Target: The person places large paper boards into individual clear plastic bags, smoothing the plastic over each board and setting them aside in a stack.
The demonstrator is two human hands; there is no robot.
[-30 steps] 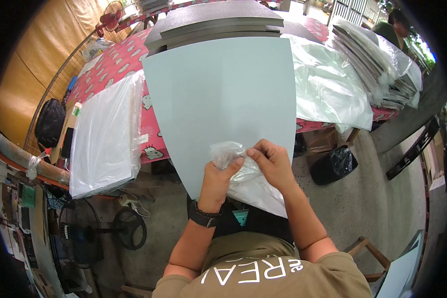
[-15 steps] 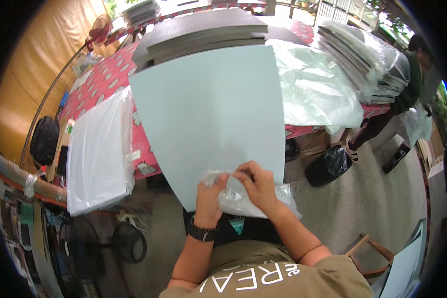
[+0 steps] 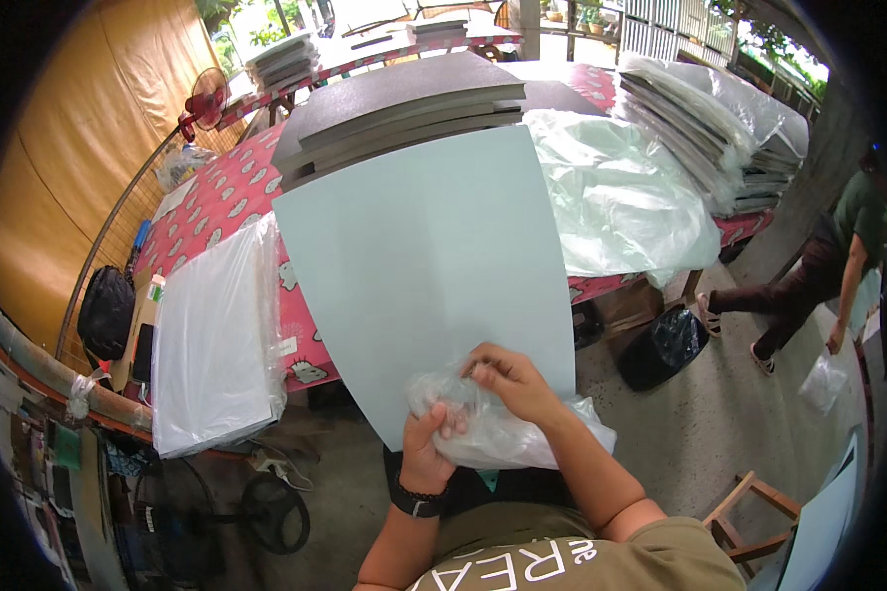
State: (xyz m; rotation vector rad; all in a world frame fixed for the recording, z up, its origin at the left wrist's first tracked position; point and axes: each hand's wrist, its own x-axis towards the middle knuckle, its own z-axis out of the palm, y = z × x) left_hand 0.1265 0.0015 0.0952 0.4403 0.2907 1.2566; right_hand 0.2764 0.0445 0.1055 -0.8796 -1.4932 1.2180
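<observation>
A large pale blue board [image 3: 429, 266] leans from the table edge toward me. At its lower edge both hands work a crumpled clear plastic bag [image 3: 508, 438]. My left hand [image 3: 432, 438] grips the bag from below, thumb up, with a black watch on the wrist. My right hand [image 3: 508, 382] pinches the bag's upper rim against the board's bottom edge. The bag covers only the board's lowest corner.
A red patterned table [image 3: 217, 197] carries a bagged white board [image 3: 212, 345] at left, a stack of dark grey boards [image 3: 404, 103], loose plastic bags [image 3: 621, 197] and bagged stacks [image 3: 719, 128]. A person [image 3: 828, 276] walks at right near a black bin bag [image 3: 665, 345]. A wooden stool [image 3: 749, 512] stands lower right.
The view has tilted so the board and table sit lower and nearer. My hands stay on the bag at the board's bottom edge, the right hand shifting up to the rim. A person came in at right.
</observation>
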